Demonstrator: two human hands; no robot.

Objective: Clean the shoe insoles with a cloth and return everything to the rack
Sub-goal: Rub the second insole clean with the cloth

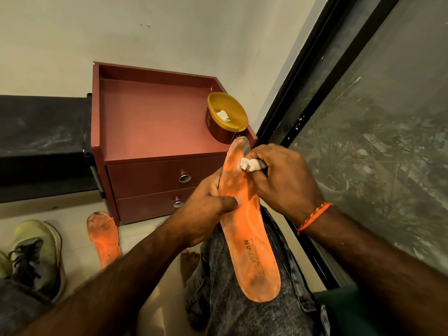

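Observation:
An orange insole [252,243] printed "WEAR" rests lengthwise on my right thigh, toe end pointing away from me. My left hand [208,209] grips its left edge at the middle, thumb pressed on the top face. My right hand [283,180] pinches a small white cloth [251,164] against the insole's dirty toe area. A second orange insole [104,238] lies on the floor to the left. Beside it stands a yellow-green shoe [40,253] with dark laces.
A maroon two-drawer cabinet [155,151] stands against the wall ahead, with a yellow-rimmed tub [226,120] holding a white scrap on its top. A black shelf [41,146] runs left. A dark-framed window [363,117] fills the right side.

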